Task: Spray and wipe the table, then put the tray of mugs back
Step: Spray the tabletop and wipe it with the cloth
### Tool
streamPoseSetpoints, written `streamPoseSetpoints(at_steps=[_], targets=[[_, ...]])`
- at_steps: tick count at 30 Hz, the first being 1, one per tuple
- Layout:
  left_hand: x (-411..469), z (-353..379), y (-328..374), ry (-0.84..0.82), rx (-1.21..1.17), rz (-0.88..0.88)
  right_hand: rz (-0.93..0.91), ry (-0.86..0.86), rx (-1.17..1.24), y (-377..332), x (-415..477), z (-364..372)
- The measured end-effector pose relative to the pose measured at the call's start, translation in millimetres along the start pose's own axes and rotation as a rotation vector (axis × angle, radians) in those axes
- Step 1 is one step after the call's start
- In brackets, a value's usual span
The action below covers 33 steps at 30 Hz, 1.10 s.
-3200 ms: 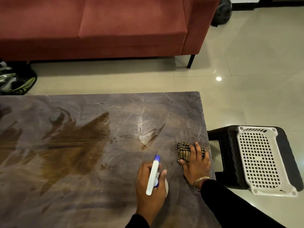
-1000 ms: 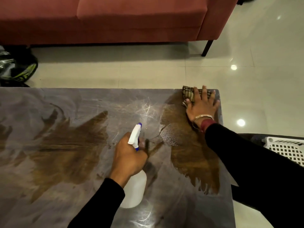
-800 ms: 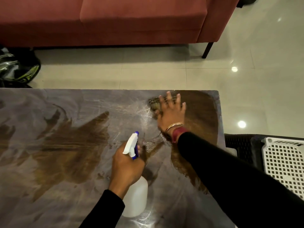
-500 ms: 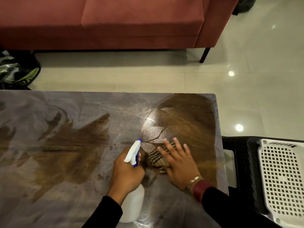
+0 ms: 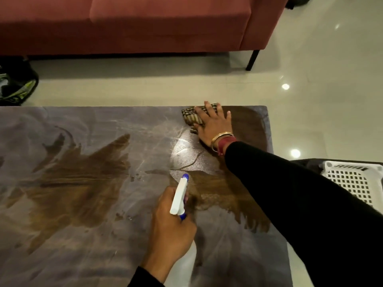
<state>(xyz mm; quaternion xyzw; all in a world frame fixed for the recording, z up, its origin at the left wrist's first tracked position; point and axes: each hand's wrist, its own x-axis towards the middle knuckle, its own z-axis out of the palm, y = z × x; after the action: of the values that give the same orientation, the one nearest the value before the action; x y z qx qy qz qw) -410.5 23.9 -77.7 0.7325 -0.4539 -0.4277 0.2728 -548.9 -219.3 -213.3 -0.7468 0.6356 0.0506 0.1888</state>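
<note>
The dusty brown table (image 5: 87, 235) shows darker wet streaks where it was wiped. My right hand (image 5: 214, 126) presses flat on a checked brown cloth (image 5: 191, 117) near the table's far edge, right of centre. My left hand (image 5: 171, 228) grips a white spray bottle (image 5: 178, 196) with a blue nozzle, held low over the near middle of the table, its nozzle aimed away from me. The bottle's body is mostly hidden under my hand. No mugs are in view.
A white perforated tray (image 5: 355, 179) rests on a black stool (image 5: 306, 162) just right of the table. A red sofa (image 5: 145, 23) stands beyond the table across a strip of tiled floor. A dark bag (image 5: 17, 83) lies at far left.
My right hand has swept the cloth from the near middle, beside the bottle, back up to the far edge. The wiped dark patch on the right has grown. The left hand has barely moved.
</note>
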Motion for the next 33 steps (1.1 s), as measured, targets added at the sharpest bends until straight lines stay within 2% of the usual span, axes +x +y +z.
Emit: streamPoseSetpoints(at_steps=[3, 5, 7, 9, 11, 13, 16, 19, 24, 27, 31, 33], targets=[[-15.8, 3.0, 5.1, -0.048, -0.005, 0.056, 0.165, 0.059, 0.018, 72.3, -20.7, -7.7], [-27.4, 4.9, 1.6, -0.034, 0.072, 0.090, 0.285, 0.082, 0.087, 114.4, -29.4, -15.1], [-35.9, 9.6, -9.0, -0.017, 0.109, 0.028, 0.329, 0.073, 0.145, 130.3, -30.8, -17.5], [-44.5, 15.8, -18.3, -0.043, 0.125, -0.116, 0.342, 0.073, 0.147, 123.1, -39.2, -12.0], [-53.9, 20.0, -26.5, -0.119, 0.173, -0.239, 0.290, 0.071, 0.125, 110.5, -61.9, 0.8], [-67.1, 23.1, -35.1, -0.185, 0.206, -0.278, 0.199, 0.068, 0.058, 101.4, -103.0, 17.3], [-89.5, 25.6, -44.8, -0.155, 0.193, -0.277, 0.061, 0.040, -0.063, 87.4, -176.5, 44.5], [-105.4, 25.7, -52.3, -0.092, 0.198, -0.313, 0.005, 0.009, -0.059, 79.4, -240.1, 67.5], [-121.2, 29.8, -68.4, -0.156, 0.231, -0.289, -0.121, -0.004, -0.073, 78.9, -317.3, 90.5], [-127.9, 25.6, -75.6, -0.140, 0.148, -0.207, -0.118, 0.020, -0.026, 97.6, -295.8, 78.9], [-139.0, 7.4, -87.3, -0.263, 0.121, -0.145, 0.204, 0.123, 0.102, 108.2, -214.2, 54.6], [-143.5, 2.2, -94.9, -0.280, 0.134, -0.118, 0.266, 0.107, 0.107, 105.1, -184.2, 46.8]])
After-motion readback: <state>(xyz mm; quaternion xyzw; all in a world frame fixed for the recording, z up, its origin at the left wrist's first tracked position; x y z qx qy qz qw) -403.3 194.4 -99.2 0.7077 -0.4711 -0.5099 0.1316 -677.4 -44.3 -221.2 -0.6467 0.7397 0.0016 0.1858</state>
